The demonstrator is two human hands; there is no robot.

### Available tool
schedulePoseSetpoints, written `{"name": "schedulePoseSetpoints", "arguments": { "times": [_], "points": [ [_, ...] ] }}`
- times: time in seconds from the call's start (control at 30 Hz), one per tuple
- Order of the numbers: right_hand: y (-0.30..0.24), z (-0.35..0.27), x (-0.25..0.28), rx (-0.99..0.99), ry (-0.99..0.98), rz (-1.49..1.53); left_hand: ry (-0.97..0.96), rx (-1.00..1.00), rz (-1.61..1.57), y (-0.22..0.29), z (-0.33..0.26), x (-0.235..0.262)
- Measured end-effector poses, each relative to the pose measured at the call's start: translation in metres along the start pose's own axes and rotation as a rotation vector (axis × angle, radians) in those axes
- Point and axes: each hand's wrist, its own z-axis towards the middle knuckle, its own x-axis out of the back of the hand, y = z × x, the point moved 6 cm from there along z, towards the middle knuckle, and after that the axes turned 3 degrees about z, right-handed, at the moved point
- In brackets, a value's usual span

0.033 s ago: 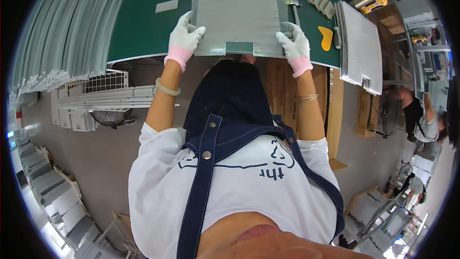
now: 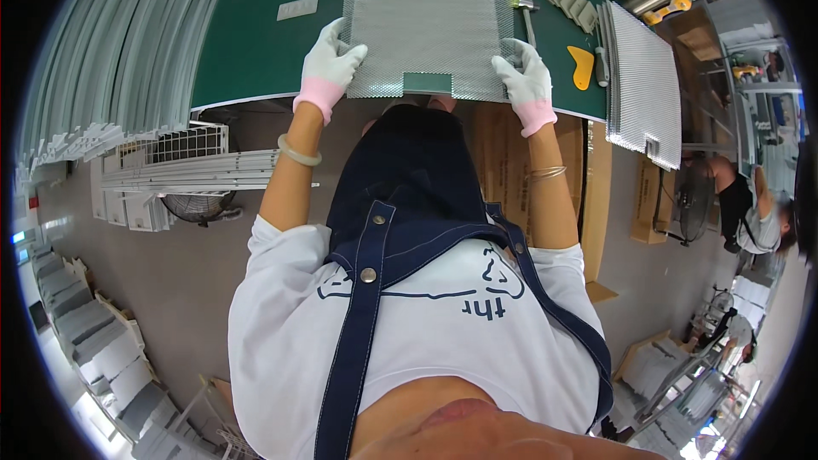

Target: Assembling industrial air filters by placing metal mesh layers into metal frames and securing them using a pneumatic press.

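Note:
A silvery metal mesh panel [image 2: 426,21] lies on the green tabletop in front of me, with a rectangular notch in its near edge. My left hand [image 2: 330,64], in a white glove with a pink cuff, holds the panel's left edge near that corner, the thumb on top. At the opposite edge my right hand [image 2: 527,77], gloved the same way, grips the panel with its fingers partly hidden. Just beyond my right hand is a small hammer [image 2: 528,24]. A yellow flat scraper-like piece [image 2: 582,66] and a grey-handled tool [image 2: 601,66] lie further right.
Tall stacks of pale thin panels [image 2: 119,51] crowd the table's left. More mesh panels [image 2: 643,77] overhang the right end, near several small beige blocks [image 2: 568,4]. A small white strip [image 2: 297,8] lies on the green table [image 2: 247,55]. A cardboard box [image 2: 503,162] stands below.

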Motion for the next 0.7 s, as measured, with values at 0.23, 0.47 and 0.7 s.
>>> {"name": "schedulePoseSetpoints", "arguments": {
  "times": [0.23, 0.47, 0.7],
  "points": [
    [0.014, 0.005, -0.001, 0.000, 0.015, -0.049, -0.033, 0.075, 0.151, -0.009, 0.005, -0.010],
    [0.023, 0.007, -0.003, -0.035, -0.002, -0.073, -0.062, 0.102, 0.259, -0.007, 0.004, -0.012],
    [0.035, 0.010, -0.004, -0.047, -0.009, -0.110, -0.064, 0.110, 0.324, -0.009, 0.002, -0.015]
  ]
}}
